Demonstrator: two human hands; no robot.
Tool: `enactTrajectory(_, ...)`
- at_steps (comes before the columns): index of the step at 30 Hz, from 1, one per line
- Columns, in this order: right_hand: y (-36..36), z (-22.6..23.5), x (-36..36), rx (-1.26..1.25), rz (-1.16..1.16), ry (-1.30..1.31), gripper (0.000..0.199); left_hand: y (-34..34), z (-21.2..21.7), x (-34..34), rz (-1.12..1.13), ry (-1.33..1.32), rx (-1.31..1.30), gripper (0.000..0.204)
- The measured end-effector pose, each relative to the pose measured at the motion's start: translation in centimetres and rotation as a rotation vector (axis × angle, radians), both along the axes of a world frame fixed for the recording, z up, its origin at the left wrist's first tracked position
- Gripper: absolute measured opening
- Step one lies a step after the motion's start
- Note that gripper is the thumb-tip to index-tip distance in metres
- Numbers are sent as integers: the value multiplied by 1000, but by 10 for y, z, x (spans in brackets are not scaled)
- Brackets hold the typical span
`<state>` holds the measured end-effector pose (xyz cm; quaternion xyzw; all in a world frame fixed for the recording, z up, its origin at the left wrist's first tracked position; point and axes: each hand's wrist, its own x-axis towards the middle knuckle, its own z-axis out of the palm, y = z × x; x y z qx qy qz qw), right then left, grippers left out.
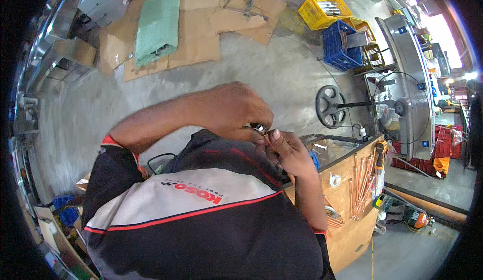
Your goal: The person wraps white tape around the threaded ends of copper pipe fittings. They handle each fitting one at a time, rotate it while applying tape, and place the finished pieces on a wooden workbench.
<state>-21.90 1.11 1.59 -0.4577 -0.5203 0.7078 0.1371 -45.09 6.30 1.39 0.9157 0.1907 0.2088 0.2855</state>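
Note:
In front of my torso, my left hand is closed around a small shiny metal tool with a rounded end; most of it is hidden by the fingers, so its kind does not show. Close against it, my right hand pinches a thin copper-coloured piece, which looks like a tube, between thumb and fingers. The two hands nearly touch, and the tube meets the tool between them. To the right, several copper tubes lie on a wooden tabletop, next to a white tape roll.
An orange and black tool lies at the table's far edge. Beyond stands a fan with a round base. Blue and yellow crates sit farther back. A green-wrapped package rests on cardboard on the floor.

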Motion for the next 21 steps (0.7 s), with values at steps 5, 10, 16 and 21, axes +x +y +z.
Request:
enactTrajectory(5,-1,17,3,97,180,-64,32,-1,17,-5,-173,18,72,26)
enactTrajectory(10,0,42,-1,219,242,-129,26,-7,37,-8,-221,-11,332,25)
enactTrajectory(16,-22,55,9,1022,430,-301,17,-25,54,-17,-230,-89,394,26)
enactTrajectory(21,-19,46,6,876,526,-578,22,-42,50,-24,-108,-112,605,33)
